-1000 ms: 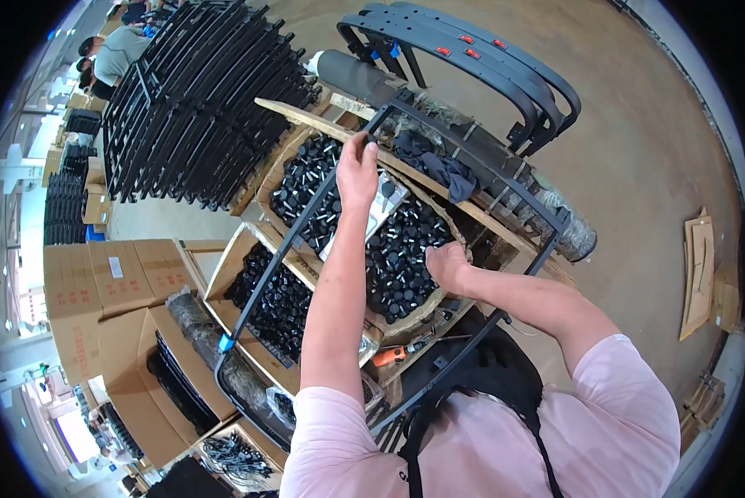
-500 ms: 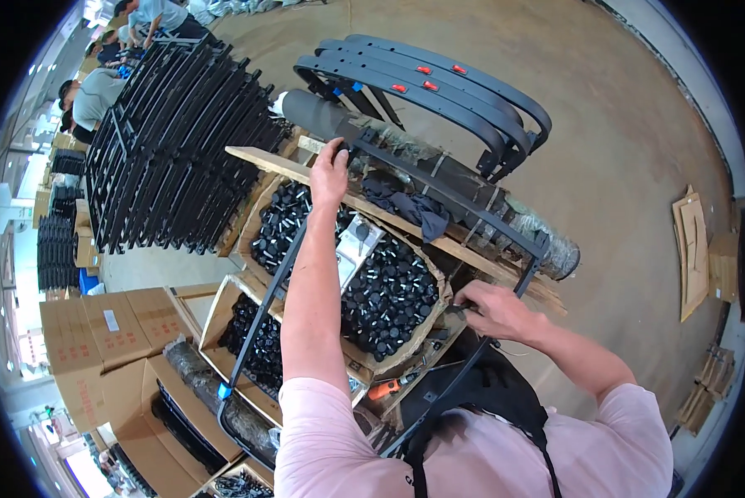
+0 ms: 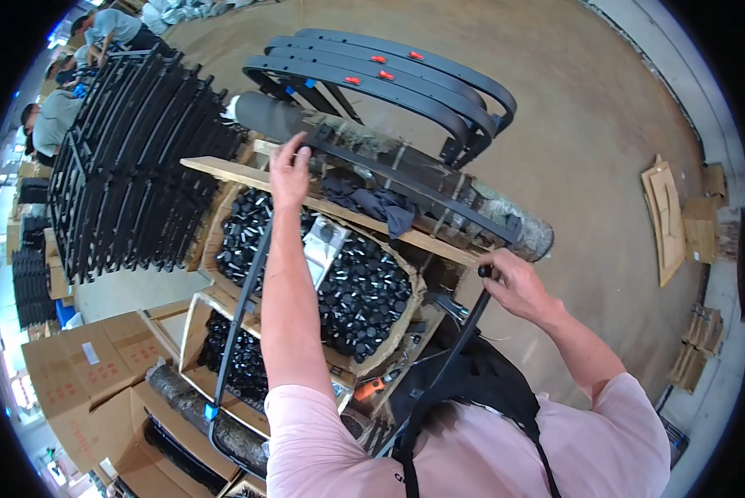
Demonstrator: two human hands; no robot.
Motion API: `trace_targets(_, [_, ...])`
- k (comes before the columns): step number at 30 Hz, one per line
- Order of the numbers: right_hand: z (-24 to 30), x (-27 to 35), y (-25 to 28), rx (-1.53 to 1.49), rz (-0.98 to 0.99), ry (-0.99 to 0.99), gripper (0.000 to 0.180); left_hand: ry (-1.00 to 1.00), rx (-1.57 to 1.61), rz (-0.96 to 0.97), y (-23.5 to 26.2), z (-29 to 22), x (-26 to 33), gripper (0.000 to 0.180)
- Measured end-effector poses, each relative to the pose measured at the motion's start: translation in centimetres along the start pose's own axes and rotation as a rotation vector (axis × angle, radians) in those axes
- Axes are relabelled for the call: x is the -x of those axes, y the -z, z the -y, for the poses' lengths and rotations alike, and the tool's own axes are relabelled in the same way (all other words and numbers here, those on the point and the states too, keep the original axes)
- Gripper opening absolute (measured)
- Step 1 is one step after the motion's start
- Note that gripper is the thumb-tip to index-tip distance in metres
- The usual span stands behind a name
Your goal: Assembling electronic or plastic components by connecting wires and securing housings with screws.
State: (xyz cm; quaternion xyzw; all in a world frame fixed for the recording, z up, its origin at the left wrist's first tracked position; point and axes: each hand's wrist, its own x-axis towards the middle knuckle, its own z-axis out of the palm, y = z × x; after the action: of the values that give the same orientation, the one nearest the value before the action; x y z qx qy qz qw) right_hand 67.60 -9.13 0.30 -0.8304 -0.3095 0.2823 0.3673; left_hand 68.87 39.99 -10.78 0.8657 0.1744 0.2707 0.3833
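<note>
A black metal tube frame [image 3: 405, 179] lies tilted across the wooden bench and padded rolls before me. My left hand [image 3: 289, 174] is at its far left corner, fingers bent around the tube end. By the frame's right side my right hand [image 3: 517, 286] pinches a small black round-headed foot [image 3: 485, 270] between thumb and fingers. Beneath my left forearm, a cardboard box [image 3: 418, 286] holds many black round feet with metal studs [image 3: 364, 290]. A silver-grey metal plate [image 3: 324, 245] lies on them. A second box contains smaller black parts [image 3: 231, 353].
Curved black frames [image 3: 389, 75] with red tags stand beyond the wrapped roll [image 3: 526, 236]. Stacked black frames [image 3: 131, 166] rise at left, with co-workers [image 3: 61, 116] behind. An orange-handled power tool [image 3: 376, 386] lies near my body. Open cartons [image 3: 123, 415] stand lower left.
The view has shifted, so the surroundings appear further left. My right hand has come up along the frame's right side, and the black round foot now shows in its fingers. My left hand stays at the far corner.
</note>
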Motion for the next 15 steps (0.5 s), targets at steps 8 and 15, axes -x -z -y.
trace_targets(8, [-2.3,0.6,3.2,0.220,-0.245,-0.166,0.031,0.282,0.302,0.068,-0.2,-0.3,-0.3,0.031])
trace_targets(15, [-2.5,1.1,3.1,0.253,-0.244,-0.113,0.029,0.142,0.252,-0.051,-0.1,0.1,-0.4,0.030])
